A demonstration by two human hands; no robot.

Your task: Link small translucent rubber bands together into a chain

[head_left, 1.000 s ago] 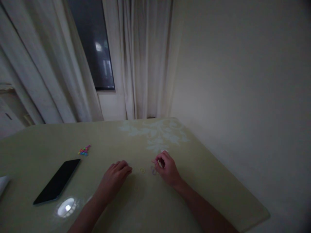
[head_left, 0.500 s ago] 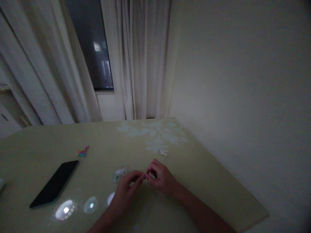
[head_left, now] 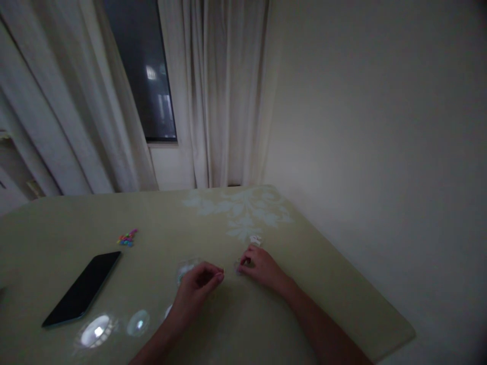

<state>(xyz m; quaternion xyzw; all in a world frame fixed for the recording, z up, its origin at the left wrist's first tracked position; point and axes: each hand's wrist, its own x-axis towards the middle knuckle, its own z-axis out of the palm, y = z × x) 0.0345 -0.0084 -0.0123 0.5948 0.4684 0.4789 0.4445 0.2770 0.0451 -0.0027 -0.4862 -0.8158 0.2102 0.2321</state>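
My left hand [head_left: 200, 283] is closed in a pinch above the middle of the table. A tiny yellowish-pink bit shows at its fingertips, too small to name. To its right, my right hand [head_left: 261, 266] also has thumb and fingers curled close together, low over the table. By those fingertips lies a small clear item [head_left: 237, 265], partly hidden; whether it is gripped or only touched I cannot tell. A clear plastic packet [head_left: 185, 267] rests behind my left hand and is partly covered by it. Just beyond my right hand are small white pieces [head_left: 255, 239].
A dark phone [head_left: 82, 289] lies at the left of the table [head_left: 342, 294]. Behind it sits a little heap of bright coloured pieces [head_left: 127, 238]. Shiny light reflections mark the front left surface. A wall [head_left: 380, 152] runs along the right, and curtains [head_left: 228, 101] hang behind.
My hands were together at the fingertips and have come apart. The right hand has moved right, and the left slightly left with the tiny bit still at its fingertips.
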